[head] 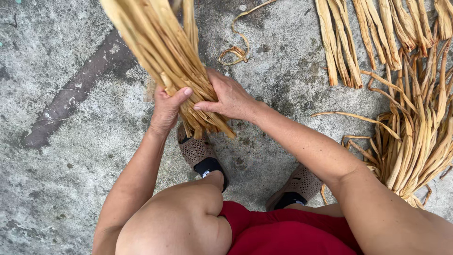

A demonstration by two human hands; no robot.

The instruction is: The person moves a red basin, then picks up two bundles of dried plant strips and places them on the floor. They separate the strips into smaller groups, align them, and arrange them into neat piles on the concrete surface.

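1. We are over a rough, mottled grey concrete floor, stained with a darker diagonal streak on the left; there is no worktop, everything lies directly on the ground.
2. Our left hand and right hand meet around one bundle of dried straw-coloured strips, near its lower end. The left grip is wrapped closed around the bundle, thumb laid across the front; the right grip is pressed against the side with fingers curved over the strips, so both hold it fast.
3. The bundle is lifted off the floor and tilted, its long part running up and left out of view, its short cut ends pointing down toward our left sandal. Held this way, the ends seem gathered and evened between the two palms.
4. Our right sandal stands apart from the left one, and red shorts show at the bottom edge.
5. To the right lies a loose heap of the same strips, fanned and curling; more flat strips in a row lie along the top edge.
6. A single curled strip lies just beyond the hands.
7. Open floor lies to the left and between the feet; the right side is crowded up to the frame edge.
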